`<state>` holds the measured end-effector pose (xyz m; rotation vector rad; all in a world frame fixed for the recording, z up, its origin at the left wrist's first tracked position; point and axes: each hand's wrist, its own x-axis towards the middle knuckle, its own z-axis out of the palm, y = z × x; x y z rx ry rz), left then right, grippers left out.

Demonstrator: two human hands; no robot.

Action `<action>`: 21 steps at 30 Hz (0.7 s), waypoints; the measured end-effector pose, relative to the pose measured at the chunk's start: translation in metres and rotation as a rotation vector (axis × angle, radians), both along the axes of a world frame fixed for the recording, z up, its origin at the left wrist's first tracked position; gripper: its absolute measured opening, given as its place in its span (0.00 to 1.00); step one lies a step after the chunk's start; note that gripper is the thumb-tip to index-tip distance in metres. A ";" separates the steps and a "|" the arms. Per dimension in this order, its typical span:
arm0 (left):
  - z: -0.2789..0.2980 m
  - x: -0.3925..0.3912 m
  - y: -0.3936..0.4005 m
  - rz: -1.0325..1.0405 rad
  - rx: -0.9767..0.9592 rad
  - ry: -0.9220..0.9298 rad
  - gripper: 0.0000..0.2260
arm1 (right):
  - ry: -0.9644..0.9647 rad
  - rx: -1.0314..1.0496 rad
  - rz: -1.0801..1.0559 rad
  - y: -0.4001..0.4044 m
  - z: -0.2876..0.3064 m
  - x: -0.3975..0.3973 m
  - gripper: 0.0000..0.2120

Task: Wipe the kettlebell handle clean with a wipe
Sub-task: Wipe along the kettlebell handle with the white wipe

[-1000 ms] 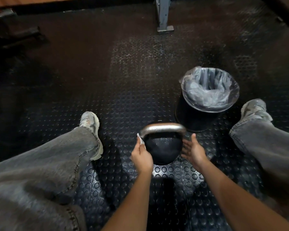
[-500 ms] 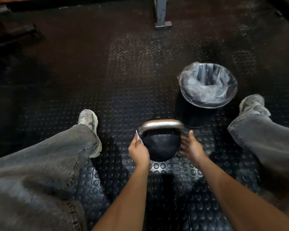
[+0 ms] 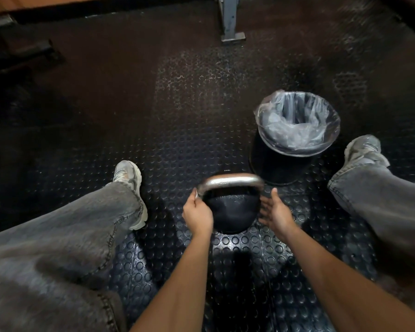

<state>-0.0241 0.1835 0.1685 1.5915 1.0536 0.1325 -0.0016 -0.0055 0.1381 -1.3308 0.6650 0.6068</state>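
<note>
A black kettlebell [image 3: 233, 212] with a bare silver handle [image 3: 230, 181] stands on the studded rubber floor between my legs. My left hand [image 3: 197, 214] is closed on a small white wipe [image 3: 196, 195], of which only a sliver shows, pressed at the left end of the handle. At the right side of the bell, my right hand [image 3: 274, 210] has its fingers spread and holds nothing; whether it touches the bell is unclear.
A black bin with a clear plastic liner [image 3: 295, 137] stands just behind and right of the kettlebell. My legs in grey jeans and pale trainers [image 3: 130, 178] flank it. A grey metal post foot [image 3: 231, 32] stands at the far back.
My left hand with the wipe has crept slightly up against the left end of the handle. The right hand stays spread beside the bell.
</note>
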 end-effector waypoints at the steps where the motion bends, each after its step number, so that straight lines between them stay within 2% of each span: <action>1: 0.005 0.004 0.002 -0.022 0.025 0.006 0.16 | -0.003 0.003 0.003 0.001 0.001 0.000 0.34; 4: 0.018 0.000 0.003 -0.158 0.173 -0.151 0.18 | -0.006 0.000 -0.001 0.002 0.002 0.000 0.33; 7: 0.016 -0.023 -0.008 -0.217 0.214 -0.325 0.18 | -0.009 -0.010 -0.002 0.000 -0.003 -0.001 0.34; 9: 0.005 -0.030 -0.014 -0.116 0.177 -0.251 0.18 | -0.012 -0.010 -0.009 -0.002 -0.006 -0.001 0.34; 12: -0.007 -0.015 -0.007 0.079 -0.042 -0.036 0.16 | -0.022 -0.022 -0.008 -0.002 -0.007 -0.003 0.32; 14: -0.005 0.001 0.002 0.139 -0.151 -0.004 0.15 | -0.024 -0.036 0.002 -0.001 -0.008 -0.002 0.32; 15: 0.002 0.006 0.004 0.123 -0.132 -0.004 0.14 | -0.023 -0.045 0.004 -0.001 -0.008 -0.002 0.32; 17: 0.021 0.010 0.002 -0.007 0.026 -0.034 0.16 | -0.023 -0.048 0.002 0.000 -0.007 0.000 0.31; 19: 0.031 0.002 -0.003 -0.170 0.173 -0.177 0.17 | -0.012 -0.045 -0.005 0.002 -0.004 0.001 0.28; 21: 0.024 -0.013 -0.009 -0.204 0.200 -0.290 0.17 | -0.018 -0.038 -0.003 0.001 -0.005 0.001 0.28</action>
